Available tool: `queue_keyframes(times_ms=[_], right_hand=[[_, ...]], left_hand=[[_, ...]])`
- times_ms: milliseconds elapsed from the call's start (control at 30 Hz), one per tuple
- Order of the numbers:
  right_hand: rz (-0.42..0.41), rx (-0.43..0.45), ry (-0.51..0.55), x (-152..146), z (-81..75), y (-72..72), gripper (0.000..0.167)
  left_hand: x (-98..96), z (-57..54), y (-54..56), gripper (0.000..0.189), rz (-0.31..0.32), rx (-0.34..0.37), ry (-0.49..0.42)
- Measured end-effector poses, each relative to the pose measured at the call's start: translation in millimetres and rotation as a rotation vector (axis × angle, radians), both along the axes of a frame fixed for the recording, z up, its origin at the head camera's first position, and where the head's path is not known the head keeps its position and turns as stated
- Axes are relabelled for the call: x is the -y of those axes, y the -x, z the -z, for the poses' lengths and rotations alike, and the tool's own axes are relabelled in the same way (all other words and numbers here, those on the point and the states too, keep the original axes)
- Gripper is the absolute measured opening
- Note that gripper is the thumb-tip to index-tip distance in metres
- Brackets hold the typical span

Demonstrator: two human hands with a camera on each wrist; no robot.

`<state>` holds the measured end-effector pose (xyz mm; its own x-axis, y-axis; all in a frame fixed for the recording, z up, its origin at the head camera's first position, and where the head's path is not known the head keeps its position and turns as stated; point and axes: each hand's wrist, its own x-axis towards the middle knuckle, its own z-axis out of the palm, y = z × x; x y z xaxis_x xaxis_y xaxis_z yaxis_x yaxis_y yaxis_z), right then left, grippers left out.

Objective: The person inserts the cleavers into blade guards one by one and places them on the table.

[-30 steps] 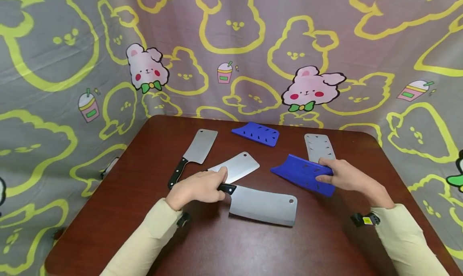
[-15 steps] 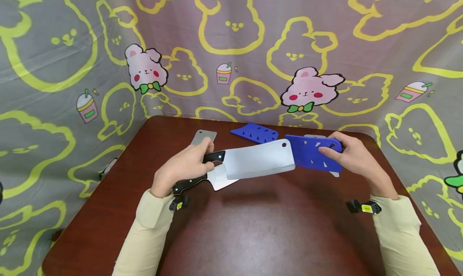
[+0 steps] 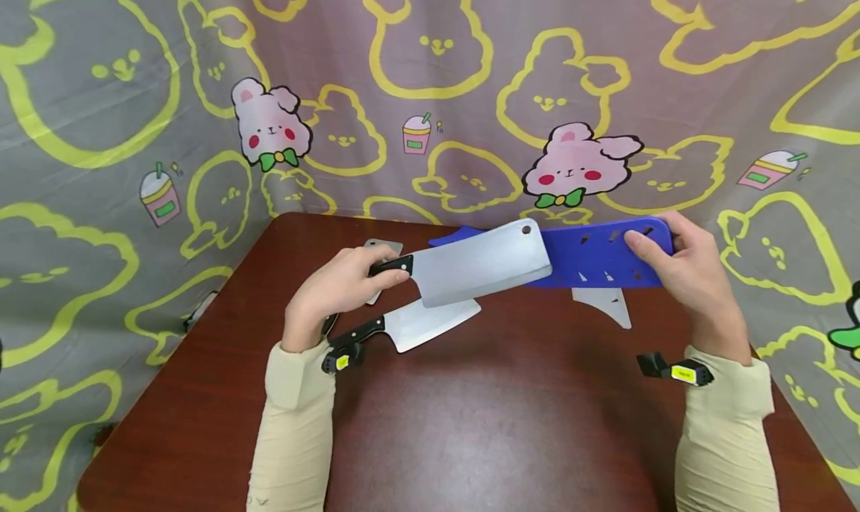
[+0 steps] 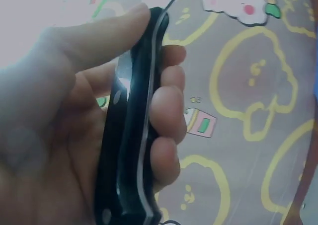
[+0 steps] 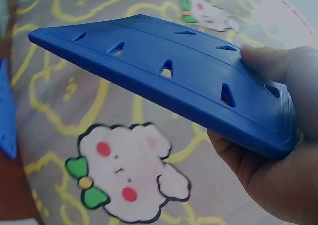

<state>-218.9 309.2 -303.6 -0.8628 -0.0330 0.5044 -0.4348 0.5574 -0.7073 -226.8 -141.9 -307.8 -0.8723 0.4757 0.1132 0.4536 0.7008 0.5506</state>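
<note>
Left hand [image 3: 343, 289]: fingers wrapped round handle [image 4: 131, 135] of cleaver [image 3: 480, 266]. Right hand [image 3: 700, 281]: thumb and fingers pinch blue guard [image 3: 598, 257]. Both items above table [image 3: 484, 422], higher in head view than earlier; cleaver tip overlaps guard

From my remote post I saw soft light lay a pale sheen on the near middle of the table [image 3: 463, 437] and blurred shadows toward its right side, while the left wrist view looked hazy, partly whitened by glare.

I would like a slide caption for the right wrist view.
Right hand grips a blue perforated sheath by one end before a patterned curtain.
</note>
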Motion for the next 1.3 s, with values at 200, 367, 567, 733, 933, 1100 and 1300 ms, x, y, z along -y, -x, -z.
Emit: queue_keyframes(times_ms=[200,367,567,733,933,1100,1300], right_hand=[[-0.015,-0.041,0.063,0.1,-0.4,-3.7,0.010],[-0.086,-0.063,0.199,1.2,4.1,0.0,0.010],[-0.358,-0.122,0.527,-0.6,8.4,7.0,0.024],[-0.418,-0.135,0.610,2.3,6.1,4.8,0.033],[-0.452,-0.202,0.709,6.6,2.6,-0.6,0.033],[-0.446,-0.239,0.718,8.5,0.2,-5.0,0.033],[-0.454,-0.181,0.692,11.4,-1.3,-6.1,0.033]], left_hand=[[-0.6,3.0,6.4,0.024,-0.011,0.004,-0.058],[-1.6,4.8,9.8,0.017,0.005,0.048,-0.119],[-2.1,5.4,8.3,0.018,0.006,0.046,-0.200],[-2.0,6.4,6.5,0.021,-0.017,0.019,-0.262],[-0.9,6.2,6.5,0.023,-0.076,-0.055,-0.284],[-1.7,4.3,5.1,0.025,-0.088,-0.058,-0.298],[-2.3,4.8,4.5,0.026,-0.086,-0.044,-0.294]])
